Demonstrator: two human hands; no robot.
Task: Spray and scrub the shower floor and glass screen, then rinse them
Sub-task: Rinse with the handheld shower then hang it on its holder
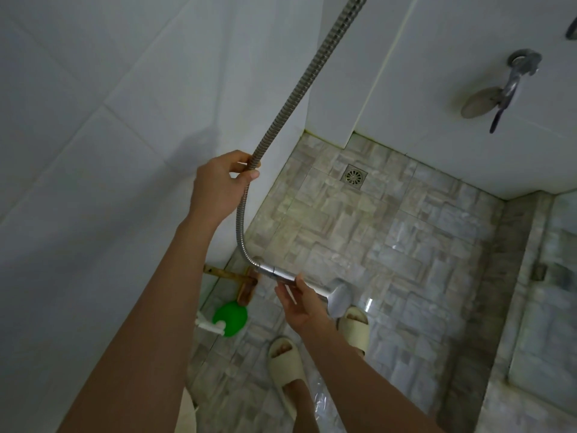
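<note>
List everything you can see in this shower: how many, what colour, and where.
hose: one, silver, hanging from above down to the shower head
shower head: one, silver, low over the floor
tap: one, chrome, on the right wall
drain: one, metal, in the floor near the far corner
bottle: one, green with a white trigger, on the floor by the left wall
brush: one, brown, on the floor just beyond the bottle
slippers: two, cream, on the feet
floor: grey-beige tiles
walls: white tiles
left hand: one, grips the hose
right hand: one, holds the shower head's handle
</note>
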